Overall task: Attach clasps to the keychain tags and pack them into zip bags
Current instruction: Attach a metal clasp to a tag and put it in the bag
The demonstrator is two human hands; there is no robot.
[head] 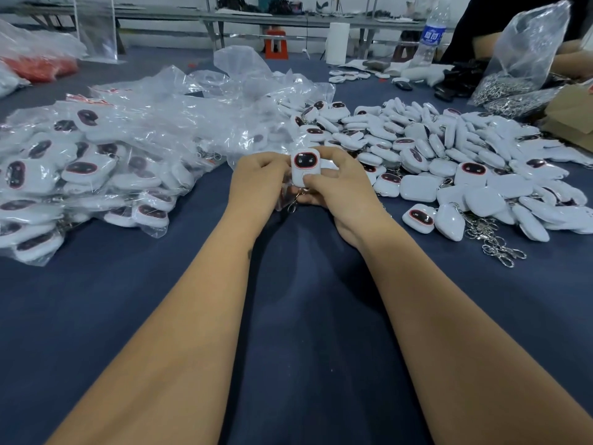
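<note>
1. Blue-clothed table (pixel 305 316) carries everything; at its middle the right hand (pixel 337 187) and left hand (pixel 260 184) both pinch one white keychain tag (pixel 303 168).
2. Its metal clasp (pixel 296 200) dangles beneath, over a clear zip bag (pixel 284 195).
3. Feeding the clasp in first should keep it from snagging.
4. Bagged tags (pixel 96 171) lie left, loose tags (pixel 449 162) right.

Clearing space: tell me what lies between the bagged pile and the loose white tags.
In the head view, both hands, left and right, hold a white red-faced plastic tag there on blue cloth.
</note>
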